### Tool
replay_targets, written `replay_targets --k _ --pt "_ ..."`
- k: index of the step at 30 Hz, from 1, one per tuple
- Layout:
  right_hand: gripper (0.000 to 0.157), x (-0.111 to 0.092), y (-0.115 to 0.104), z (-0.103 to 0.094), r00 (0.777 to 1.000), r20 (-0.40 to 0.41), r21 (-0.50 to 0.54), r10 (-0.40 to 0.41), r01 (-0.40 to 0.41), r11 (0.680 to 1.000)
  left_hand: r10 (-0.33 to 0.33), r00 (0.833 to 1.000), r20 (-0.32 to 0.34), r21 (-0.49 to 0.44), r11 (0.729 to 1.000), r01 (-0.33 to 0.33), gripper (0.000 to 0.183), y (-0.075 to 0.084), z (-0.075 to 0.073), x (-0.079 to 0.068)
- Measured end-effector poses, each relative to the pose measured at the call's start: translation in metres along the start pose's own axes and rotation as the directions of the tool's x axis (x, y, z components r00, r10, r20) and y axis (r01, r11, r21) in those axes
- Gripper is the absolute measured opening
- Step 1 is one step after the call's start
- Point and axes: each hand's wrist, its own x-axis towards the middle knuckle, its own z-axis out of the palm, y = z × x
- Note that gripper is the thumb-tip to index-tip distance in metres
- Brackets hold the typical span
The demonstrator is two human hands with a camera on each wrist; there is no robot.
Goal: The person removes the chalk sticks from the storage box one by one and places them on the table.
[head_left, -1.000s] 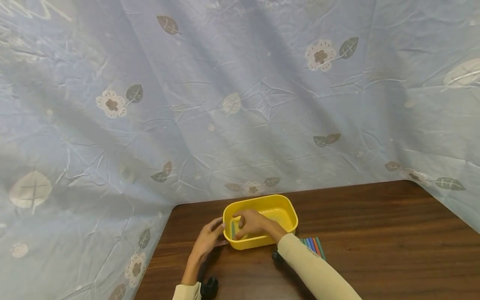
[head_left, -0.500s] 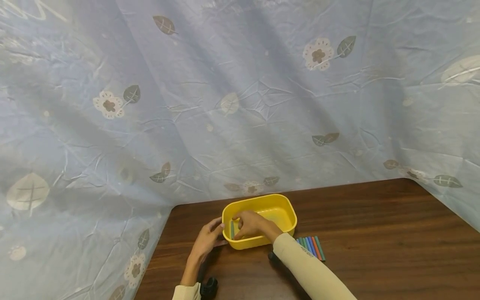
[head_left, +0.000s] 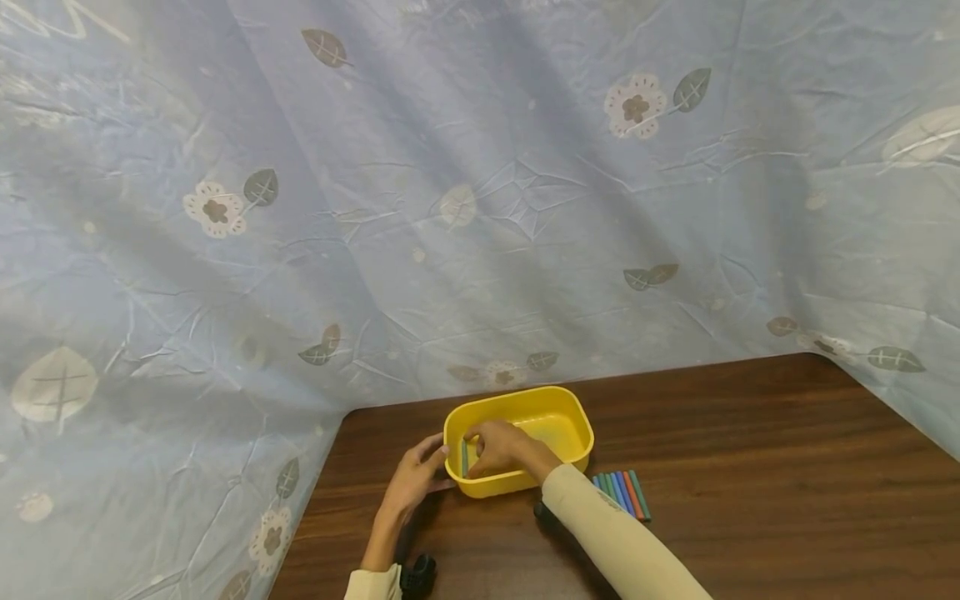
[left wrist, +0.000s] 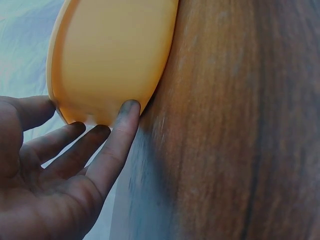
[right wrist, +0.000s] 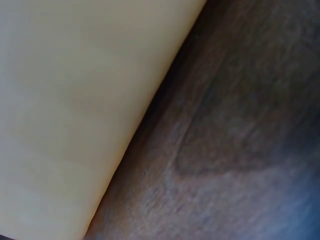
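Note:
A yellow tub (head_left: 555,421) stands on the brown table. My left hand (head_left: 415,477) is at its left end, the fingers fairly straight. In the left wrist view the thumb touches the tub (left wrist: 110,55) near its rim, and fingertips press the outer wall. My right hand (head_left: 501,446) reaches inside, near the left end. Its thumb and a finger are bent round a thin green stick (head_left: 464,458), one tip near each end of it. The right wrist view has only the tub's wall (right wrist: 75,90) beside the table; the hand is out of it.
Several thin sticks (head_left: 624,495), green, blue and red, lie side by side on the table (head_left: 750,467), right of the tub beyond the right sleeve (head_left: 607,525). A pale blue patterned sheet (head_left: 480,208) hangs behind and at both sides.
The right forearm has shifted slightly left, so more of the row of sticks shows. Both hands keep nearly the same places at the tub, and the green stick stays at its left end.

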Motion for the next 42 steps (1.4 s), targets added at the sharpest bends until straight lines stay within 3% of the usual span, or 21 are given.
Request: replay_targets --k 5,23,42 --pt "0.066 -0.002 -0.002 -0.002 1.0 -0.011 -0.023 -0.005 0.005 1.0 0.001 1.0 0.005 -0.008 1.0 -0.001 0.055 0.001 0.0 0.0" --pt "0.072 -0.004 0.002 -0.008 0.998 0.012 0.088 -0.062 0.06 0.994 -0.001 1.0 0.012 -0.035 0.999 0.001 0.055 0.0 0.0 0.0" --pt "0.066 -0.03 0.011 -0.031 0.996 0.013 0.018 -0.087 0.086 0.996 -0.018 1.0 -0.014 -0.041 0.999 0.018 0.053 0.0 -0.001 0.0"
